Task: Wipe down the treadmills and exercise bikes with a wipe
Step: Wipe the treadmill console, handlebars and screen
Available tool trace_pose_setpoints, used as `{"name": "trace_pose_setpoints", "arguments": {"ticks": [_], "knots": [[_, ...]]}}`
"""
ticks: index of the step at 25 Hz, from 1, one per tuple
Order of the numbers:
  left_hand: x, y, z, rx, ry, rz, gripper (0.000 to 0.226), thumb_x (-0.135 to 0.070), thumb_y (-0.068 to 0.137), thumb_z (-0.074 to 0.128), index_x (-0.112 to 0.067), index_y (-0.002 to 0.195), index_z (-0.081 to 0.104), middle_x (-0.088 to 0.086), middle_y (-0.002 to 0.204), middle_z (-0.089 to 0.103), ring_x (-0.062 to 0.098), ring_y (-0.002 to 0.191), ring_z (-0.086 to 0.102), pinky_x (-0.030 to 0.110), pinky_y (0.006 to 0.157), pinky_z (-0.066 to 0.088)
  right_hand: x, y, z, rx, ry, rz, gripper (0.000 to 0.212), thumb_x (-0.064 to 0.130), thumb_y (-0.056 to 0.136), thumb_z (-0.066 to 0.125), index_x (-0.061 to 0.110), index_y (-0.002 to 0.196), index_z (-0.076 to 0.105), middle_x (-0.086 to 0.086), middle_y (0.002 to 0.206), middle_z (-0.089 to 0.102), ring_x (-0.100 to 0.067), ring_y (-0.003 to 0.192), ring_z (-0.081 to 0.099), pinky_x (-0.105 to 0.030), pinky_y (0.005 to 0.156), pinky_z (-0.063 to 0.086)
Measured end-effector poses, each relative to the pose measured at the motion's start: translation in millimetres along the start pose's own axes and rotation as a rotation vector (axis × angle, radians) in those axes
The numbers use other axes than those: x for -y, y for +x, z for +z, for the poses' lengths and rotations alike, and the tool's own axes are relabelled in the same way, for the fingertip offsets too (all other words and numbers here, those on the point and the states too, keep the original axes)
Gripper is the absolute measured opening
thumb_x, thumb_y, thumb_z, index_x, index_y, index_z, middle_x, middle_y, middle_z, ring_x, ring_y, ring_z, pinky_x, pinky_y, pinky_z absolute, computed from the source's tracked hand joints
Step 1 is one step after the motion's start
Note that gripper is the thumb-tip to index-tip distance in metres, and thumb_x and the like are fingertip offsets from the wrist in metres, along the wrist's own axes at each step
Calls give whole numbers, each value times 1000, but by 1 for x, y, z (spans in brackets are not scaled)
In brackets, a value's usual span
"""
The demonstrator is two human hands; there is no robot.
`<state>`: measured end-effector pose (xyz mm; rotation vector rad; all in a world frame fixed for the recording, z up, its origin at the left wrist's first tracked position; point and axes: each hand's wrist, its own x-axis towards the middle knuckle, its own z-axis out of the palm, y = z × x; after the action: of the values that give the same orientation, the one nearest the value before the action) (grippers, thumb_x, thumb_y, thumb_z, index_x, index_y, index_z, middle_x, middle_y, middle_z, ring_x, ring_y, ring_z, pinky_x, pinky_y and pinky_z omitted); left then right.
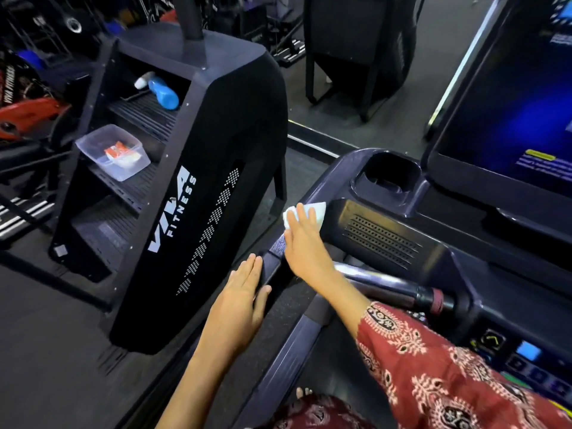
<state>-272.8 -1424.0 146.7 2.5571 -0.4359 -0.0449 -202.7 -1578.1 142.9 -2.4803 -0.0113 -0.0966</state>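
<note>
I stand on a dark treadmill whose console (387,236) fills the right half of the view. My right hand (301,243) presses a white wipe (318,209) flat against the console's left front corner, fingers straight over it. My left hand (240,301) rests flat, fingers straight, on the treadmill's left handrail (272,267) just below and left of the wipe. It holds nothing.
A black "VIVA FITNESS" stair machine (198,193) stands close on the left; its steps carry a blue spray bottle (162,92) and a clear plastic tub (114,151). The treadmill's screen (510,113) and cup holder (390,174) lie right of my hands. More gym machines stand behind.
</note>
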Motion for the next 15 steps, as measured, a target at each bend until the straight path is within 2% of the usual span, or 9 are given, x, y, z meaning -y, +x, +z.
{"name": "trace_pose_setpoints", "arguments": {"ticks": [3,4,6,8,9,10,12,13,15], "knots": [[7,-18,-8,-7,-91,18,60,-39,96,40,-6,146,31,5,153,26,10,141,20,6,107,-1,24,-42,25,-50,163,-38,47,-6,94,38,0,141,37,-18,153,25,-33,145,12,-27,116,3],[9,-23,-10,-25,-118,27,53,-27,98,46,-6,145,33,3,152,28,7,139,19,3,105,-1,31,-58,33,-65,218,-64,47,-8,93,39,1,139,42,-16,150,31,-29,144,17,-23,115,7],[15,-35,-15,-49,-190,50,51,-10,96,51,-9,145,36,-3,149,31,4,137,22,1,105,3,48,-86,42,-66,280,-63,43,-11,90,41,1,128,54,-16,138,44,-29,137,34,-25,113,22],[21,-50,-22,-36,-253,93,51,-5,94,52,-13,143,40,-5,147,36,8,137,30,10,111,14,63,-109,41,-31,287,-36,46,-13,89,39,0,131,53,-19,140,45,-32,136,37,-32,113,27],[24,-56,-26,-25,-270,106,48,-4,94,53,-12,141,45,-2,145,41,11,136,35,15,112,20,69,-119,36,23,256,-10,47,-13,90,39,0,134,51,-18,143,44,-31,138,35,-32,113,25],[24,-63,-30,-23,-280,121,43,-3,93,53,-10,136,50,3,141,48,15,133,41,15,110,24,73,-130,30,42,255,34,45,-12,92,41,0,134,52,-17,143,46,-28,137,37,-30,112,25],[21,-73,-33,-41,-323,137,33,-3,92,56,-4,125,60,8,127,60,17,118,54,2,95,28,75,-153,17,-77,325,154,35,-8,92,46,-2,123,61,-18,129,60,-27,125,51,-25,103,33],[16,-76,-34,-40,-369,116,30,-5,92,57,-3,122,62,9,121,64,15,111,57,1,89,31,75,-165,8,-176,367,228,32,-7,92,48,-1,119,64,-17,123,64,-27,120,56,-21,99,36],[-2,-85,-34,40,-483,89,29,-10,93,58,-4,121,63,9,118,66,14,108,59,13,92,38,71,-199,-9,-378,445,382,31,-4,94,48,2,118,66,-13,120,66,-23,116,59,-20,98,38]]}}
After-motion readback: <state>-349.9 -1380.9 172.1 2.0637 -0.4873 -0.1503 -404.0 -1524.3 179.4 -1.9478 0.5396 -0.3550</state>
